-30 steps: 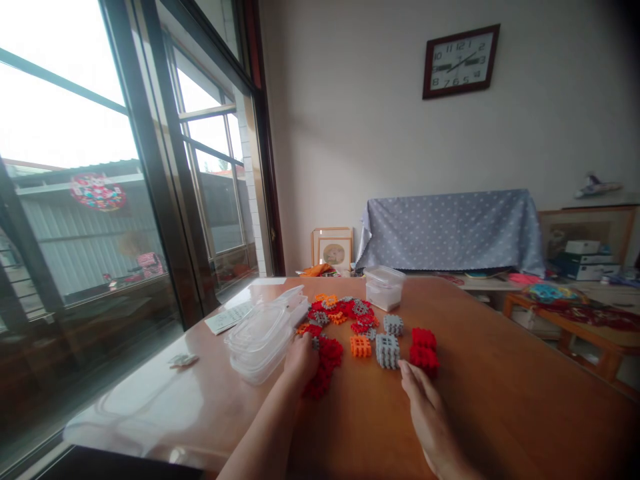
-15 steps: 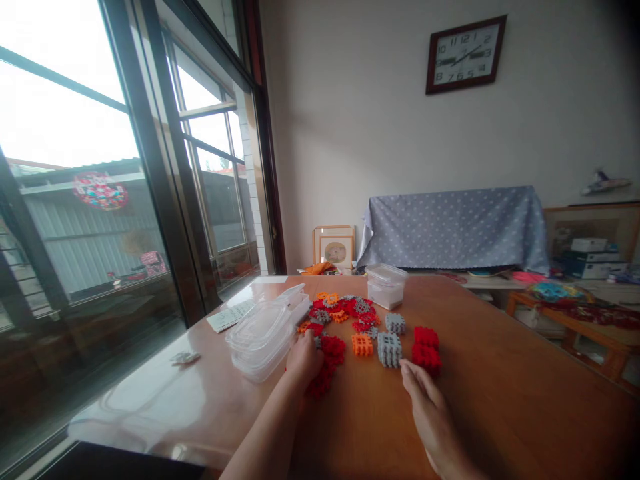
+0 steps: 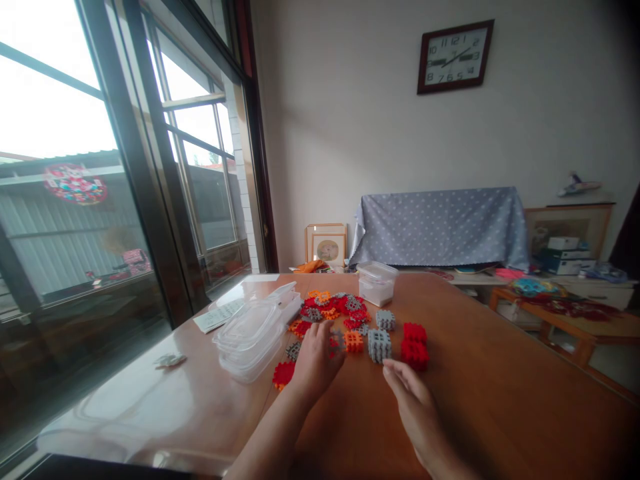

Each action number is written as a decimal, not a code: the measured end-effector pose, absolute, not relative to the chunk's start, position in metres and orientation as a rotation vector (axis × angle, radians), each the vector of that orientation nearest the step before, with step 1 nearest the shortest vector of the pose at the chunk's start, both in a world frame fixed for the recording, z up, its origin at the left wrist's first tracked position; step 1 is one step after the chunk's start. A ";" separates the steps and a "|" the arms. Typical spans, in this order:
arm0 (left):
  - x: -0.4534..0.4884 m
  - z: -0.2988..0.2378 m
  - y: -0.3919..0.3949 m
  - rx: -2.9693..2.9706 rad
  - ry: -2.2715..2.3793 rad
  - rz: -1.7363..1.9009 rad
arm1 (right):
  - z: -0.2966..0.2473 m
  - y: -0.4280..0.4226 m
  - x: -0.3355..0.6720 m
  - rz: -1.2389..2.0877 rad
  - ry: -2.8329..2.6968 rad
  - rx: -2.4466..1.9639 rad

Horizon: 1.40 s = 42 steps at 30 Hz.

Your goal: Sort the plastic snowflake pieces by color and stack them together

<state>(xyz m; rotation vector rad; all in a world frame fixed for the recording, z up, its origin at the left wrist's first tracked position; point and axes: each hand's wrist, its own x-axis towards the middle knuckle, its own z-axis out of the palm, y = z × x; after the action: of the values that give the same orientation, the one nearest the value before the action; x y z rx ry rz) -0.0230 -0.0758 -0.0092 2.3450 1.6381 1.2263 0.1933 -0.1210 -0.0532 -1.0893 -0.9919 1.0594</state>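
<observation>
My left hand (image 3: pixel 319 355) is over the near side of a loose pile of red, grey and orange plastic interlocking pieces (image 3: pixel 345 304). Its fingers are closed on a blurred grey interlocking piece (image 3: pixel 337 340), partly hidden by the hand. Just right of it stands an orange stack (image 3: pixel 353 342). My right hand (image 3: pixel 413 400) has its fingers stretched out and holds nothing. Its fingertips are close to the lower edge of a grey stack (image 3: pixel 379 346); whether they touch, I cannot tell. Beyond is a smaller grey stack (image 3: pixel 385 320), and red stacks (image 3: pixel 415 355) sit to the right.
Clear plastic containers with lids (image 3: pixel 250 343) are left of the pile. A lidded clear box (image 3: pixel 376 285) stands at the back of the wooden table (image 3: pixel 480 373). A printed sheet (image 3: pixel 219 316) and a small crumpled item (image 3: pixel 170 361) lie to the left.
My left hand has moved right and lifted from the red pieces, carrying a grey piece toward the orange stack. My right hand stays beside the grey stack. The view has turned slightly right.
</observation>
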 end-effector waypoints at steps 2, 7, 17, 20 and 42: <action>-0.005 -0.008 -0.087 2.387 1.481 1.230 | -0.051 -0.123 0.193 1.067 -1.060 -1.065; 0.026 -0.014 -0.105 2.420 1.238 1.208 | -0.044 -0.127 0.195 1.137 -1.189 -0.943; 0.014 -0.010 -0.104 2.389 1.131 1.172 | -0.049 -0.127 0.200 1.068 -1.101 -0.984; 0.011 -0.003 -0.104 2.402 1.117 1.100 | -0.048 -0.127 0.201 1.070 -1.098 -0.984; 0.033 0.006 -0.022 2.346 1.283 1.062 | -0.053 -0.120 0.198 1.088 -0.936 -0.979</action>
<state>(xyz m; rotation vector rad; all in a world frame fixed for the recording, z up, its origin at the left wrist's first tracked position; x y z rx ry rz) 0.0326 -0.0223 0.0055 2.3464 1.2835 1.0624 0.1983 -0.1195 -0.0531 -0.9794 -0.9357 1.0878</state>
